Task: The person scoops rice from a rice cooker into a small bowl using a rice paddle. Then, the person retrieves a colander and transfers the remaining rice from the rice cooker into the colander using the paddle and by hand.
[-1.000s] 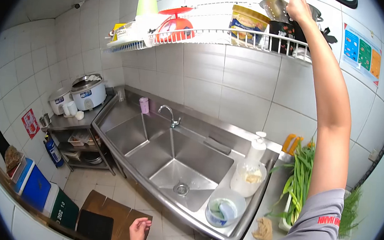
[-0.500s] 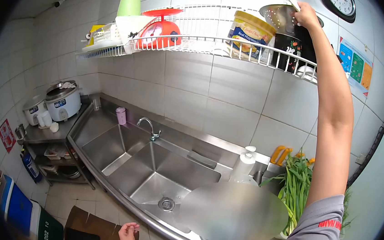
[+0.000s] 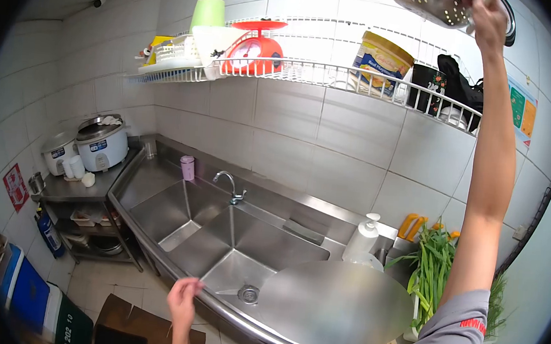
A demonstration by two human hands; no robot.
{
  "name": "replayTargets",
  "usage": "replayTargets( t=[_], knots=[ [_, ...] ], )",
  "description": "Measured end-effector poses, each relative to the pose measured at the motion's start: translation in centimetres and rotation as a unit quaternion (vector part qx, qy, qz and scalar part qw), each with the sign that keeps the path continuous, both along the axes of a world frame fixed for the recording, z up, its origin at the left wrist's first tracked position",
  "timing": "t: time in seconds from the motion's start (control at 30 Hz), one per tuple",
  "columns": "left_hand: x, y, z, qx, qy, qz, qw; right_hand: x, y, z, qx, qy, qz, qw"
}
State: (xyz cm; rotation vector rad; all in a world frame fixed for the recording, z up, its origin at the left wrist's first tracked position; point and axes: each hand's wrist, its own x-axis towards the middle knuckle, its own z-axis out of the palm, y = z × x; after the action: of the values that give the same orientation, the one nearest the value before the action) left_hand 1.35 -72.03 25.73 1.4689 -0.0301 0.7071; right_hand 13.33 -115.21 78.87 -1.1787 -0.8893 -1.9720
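Observation:
High at the top right, my right hand [image 3: 489, 24] grips a metal colander [image 3: 444, 4] with round holes by its rim. The colander is raised above the wire shelf, and the top edge of the view cuts it off. My left hand [image 3: 184, 297] hangs by the front edge of the steel sink [image 3: 212, 292], its fingers curled together with nothing visible in them. Below the colander, a mayonnaise tub [image 3: 382, 60], a black container with a floral pattern [image 3: 425, 88] and a black bag [image 3: 457, 80] stand on the wire shelf [image 3: 323, 74].
A red scale [image 3: 254, 52] and a green cup [image 3: 209, 13] are on the shelf's left. Along the sink are a faucet [image 3: 230, 184], a pump bottle [image 3: 363, 235] and green onions [image 3: 434, 264]. A grey blur hides part of the right counter. Rice cookers [image 3: 102, 144] stand left.
My right hand has lifted the colander up and rightward off the shelf. My left hand has risen toward the sink's front edge. The view has shifted slightly.

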Motion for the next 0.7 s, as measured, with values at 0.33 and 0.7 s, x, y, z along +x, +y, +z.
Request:
replayTargets(
  t=[0.33, 0.7],
  knots=[
    [0.9, -5.6, 17.2, -0.183, -0.015, -0.497, 0.848, -5.7, 8.2, -27.6, -0.115, 0.121, 0.24, 0.956],
    [-6.3, 1.6, 0.7, -0.343, 0.177, -0.285, 0.878, -13.7, 16.8, -48.3, -0.287, 0.506, 0.191, 0.791]
  ],
)
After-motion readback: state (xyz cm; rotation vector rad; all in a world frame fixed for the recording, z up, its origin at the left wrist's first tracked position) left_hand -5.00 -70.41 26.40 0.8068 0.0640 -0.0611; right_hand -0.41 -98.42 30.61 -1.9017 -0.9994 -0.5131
